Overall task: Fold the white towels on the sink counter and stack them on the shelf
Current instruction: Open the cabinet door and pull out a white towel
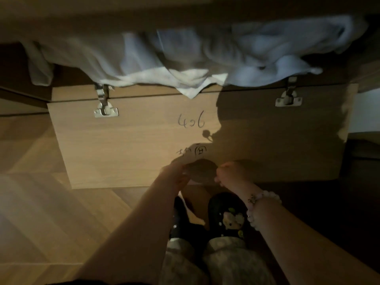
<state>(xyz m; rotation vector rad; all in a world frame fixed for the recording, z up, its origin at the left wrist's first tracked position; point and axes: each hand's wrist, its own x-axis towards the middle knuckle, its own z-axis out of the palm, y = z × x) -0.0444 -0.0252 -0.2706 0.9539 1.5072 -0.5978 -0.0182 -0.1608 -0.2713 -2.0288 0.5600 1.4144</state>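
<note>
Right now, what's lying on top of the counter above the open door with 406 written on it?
Crumpled white towels lie there, their ends hanging down over the hinged edge of the door. They hide the counter surface beneath, so anything else lying there cannot be seen.

Matt wood door [131, 145] (metal hinges [106, 111])

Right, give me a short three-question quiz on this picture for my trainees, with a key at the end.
1. True or false: the white towels lie folded in a neat stack.
2. Which number is handwritten on the wooden door? A 215, B 406, C 830.
3. Fill in: the beaded bracelet is on the ___ wrist.
Key: 1 false, they hang crumpled over the edge; 2 B; 3 right.
</note>
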